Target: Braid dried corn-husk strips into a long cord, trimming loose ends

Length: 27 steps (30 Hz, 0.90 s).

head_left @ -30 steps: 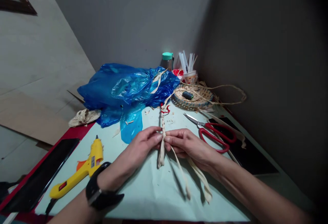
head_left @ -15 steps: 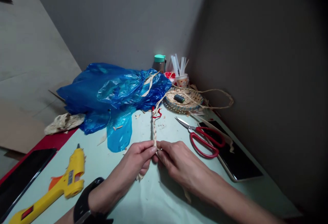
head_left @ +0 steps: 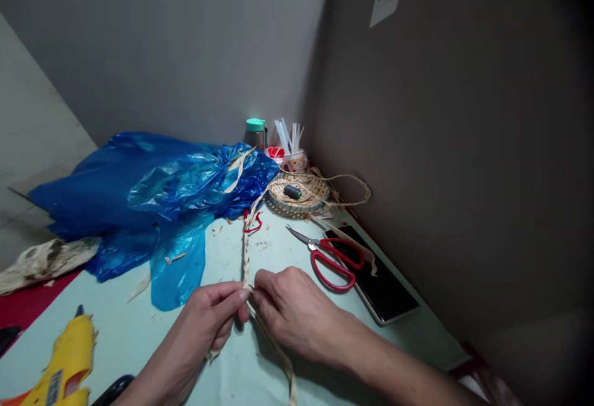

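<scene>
A pale braid of flat plant fibre runs toward me down the middle of the table, with red string around its far end. My left hand pinches the near end of the braid between thumb and forefinger. Close beside it on the right, my right hand is closed, its fingertips at a strand by the braid's end; the fingers partly hide what they grip. From between the hands a loose fibre strip trails toward the table's near side. Another strip end pokes out under my left hand.
Red-handled scissors lie partly over a dark phone at right. Behind are a woven basket holding a thread spool, a cup of white sticks and a green-lidded bottle. Left: a blue plastic bag and yellow glue gun.
The view has turned to the right, so the things on the table appear further left. My right hand has drawn slightly away from my left, and the trailing strip now shows between them.
</scene>
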Each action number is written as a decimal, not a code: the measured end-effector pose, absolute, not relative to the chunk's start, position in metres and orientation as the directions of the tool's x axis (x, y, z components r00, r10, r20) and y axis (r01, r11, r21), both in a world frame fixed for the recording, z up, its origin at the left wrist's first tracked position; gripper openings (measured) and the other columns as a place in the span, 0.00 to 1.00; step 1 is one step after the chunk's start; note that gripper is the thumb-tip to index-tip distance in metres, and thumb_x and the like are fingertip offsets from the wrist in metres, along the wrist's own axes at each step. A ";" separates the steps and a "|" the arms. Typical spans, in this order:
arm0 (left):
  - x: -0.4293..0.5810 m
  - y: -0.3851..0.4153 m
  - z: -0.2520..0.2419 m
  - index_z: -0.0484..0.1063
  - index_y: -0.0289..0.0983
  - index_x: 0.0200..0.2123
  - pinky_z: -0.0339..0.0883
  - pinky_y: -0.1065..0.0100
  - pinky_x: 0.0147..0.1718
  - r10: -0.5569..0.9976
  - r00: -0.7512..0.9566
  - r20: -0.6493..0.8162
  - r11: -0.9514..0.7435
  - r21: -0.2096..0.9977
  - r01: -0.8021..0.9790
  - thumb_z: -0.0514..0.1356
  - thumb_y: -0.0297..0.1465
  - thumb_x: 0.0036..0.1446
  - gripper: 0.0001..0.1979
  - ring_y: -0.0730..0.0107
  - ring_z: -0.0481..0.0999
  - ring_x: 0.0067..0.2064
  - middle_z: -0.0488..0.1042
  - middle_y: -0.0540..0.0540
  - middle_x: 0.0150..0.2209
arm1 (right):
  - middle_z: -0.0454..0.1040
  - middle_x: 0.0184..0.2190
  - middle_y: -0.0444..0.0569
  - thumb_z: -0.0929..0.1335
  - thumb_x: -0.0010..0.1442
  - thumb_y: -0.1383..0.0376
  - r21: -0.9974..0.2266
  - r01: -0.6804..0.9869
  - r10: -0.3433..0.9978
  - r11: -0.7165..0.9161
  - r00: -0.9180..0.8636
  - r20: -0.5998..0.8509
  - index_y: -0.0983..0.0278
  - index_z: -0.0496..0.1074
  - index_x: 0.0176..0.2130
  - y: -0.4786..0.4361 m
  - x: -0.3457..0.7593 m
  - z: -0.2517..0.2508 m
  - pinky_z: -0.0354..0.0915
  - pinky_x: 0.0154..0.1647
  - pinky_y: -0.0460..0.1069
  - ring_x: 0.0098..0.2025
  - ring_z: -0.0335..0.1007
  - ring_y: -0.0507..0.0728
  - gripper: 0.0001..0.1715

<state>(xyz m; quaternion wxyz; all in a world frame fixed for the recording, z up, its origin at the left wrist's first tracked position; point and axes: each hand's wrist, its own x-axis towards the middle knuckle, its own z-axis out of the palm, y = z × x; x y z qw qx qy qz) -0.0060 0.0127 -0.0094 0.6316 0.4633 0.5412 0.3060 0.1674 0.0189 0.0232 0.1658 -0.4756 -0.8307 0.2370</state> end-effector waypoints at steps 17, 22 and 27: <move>-0.006 0.001 0.005 0.72 0.32 0.33 0.35 0.72 0.19 0.920 0.265 -0.288 0.327 0.938 -0.118 0.58 0.35 0.56 0.10 0.81 0.44 0.19 0.53 0.57 0.17 | 0.69 0.23 0.45 0.60 0.64 0.65 -0.577 0.533 0.672 0.619 -0.740 0.037 0.63 0.71 0.33 0.016 0.170 0.028 0.50 0.27 0.47 0.22 0.59 0.50 0.13; -0.004 0.001 0.005 0.72 0.31 0.31 0.35 0.72 0.20 0.924 0.288 -0.253 0.305 0.940 -0.151 0.57 0.34 0.57 0.11 0.82 0.43 0.20 0.56 0.55 0.20 | 0.73 0.32 0.46 0.59 0.67 0.60 -0.740 0.537 0.870 0.404 -0.476 0.129 0.63 0.68 0.35 0.025 0.169 0.026 0.56 0.34 0.46 0.32 0.66 0.52 0.14; 0.000 0.000 0.005 0.72 0.32 0.36 0.45 0.77 0.22 0.923 0.316 -0.220 0.281 0.946 -0.162 0.58 0.33 0.56 0.09 0.82 0.54 0.23 0.65 0.52 0.26 | 0.68 0.27 0.42 0.56 0.68 0.57 -0.886 0.396 0.812 0.241 -0.583 -0.039 0.63 0.63 0.33 0.028 0.161 0.009 0.56 0.32 0.45 0.29 0.63 0.50 0.17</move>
